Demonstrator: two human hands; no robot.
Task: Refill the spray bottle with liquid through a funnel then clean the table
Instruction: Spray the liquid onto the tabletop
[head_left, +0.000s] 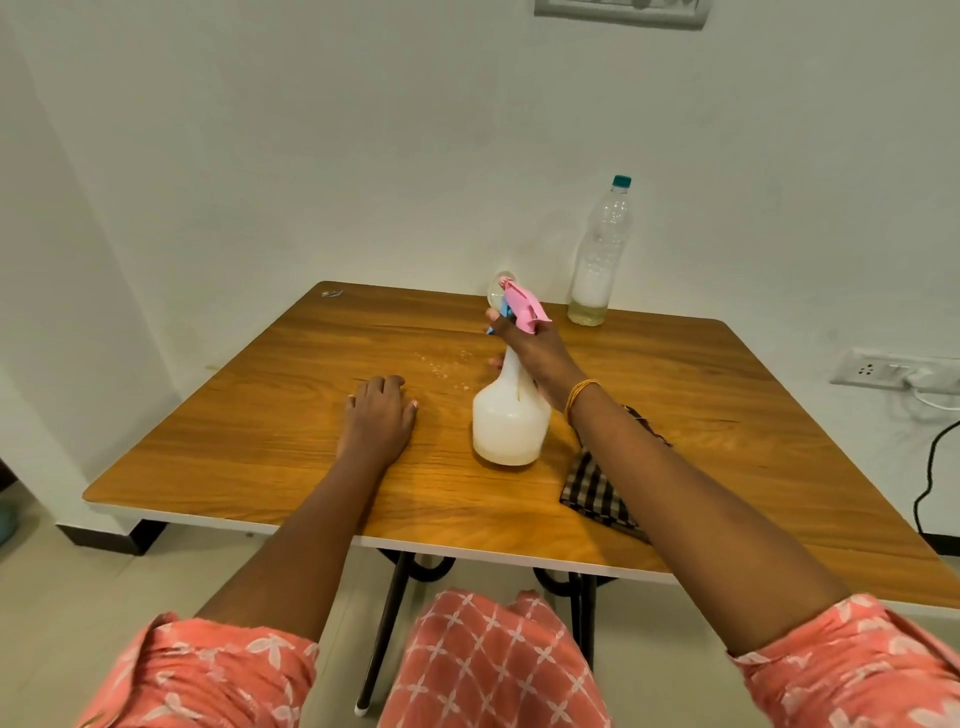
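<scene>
On table (291, 415) | right hand (535, 358) grip curled round spray bottle (511, 415) | left hand (376, 415) spread flat

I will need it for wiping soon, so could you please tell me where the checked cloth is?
The checked cloth lies on the table near its front edge, right of the spray bottle, partly under the right forearm.

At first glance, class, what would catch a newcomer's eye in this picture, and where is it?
The white spray bottle with its pink trigger head stands mid-table, gripped at the neck by the right hand. Small droplets speckle the wood just beyond the left hand, which rests flat on the table. A tall clear plastic bottle stands at the far edge.
</scene>
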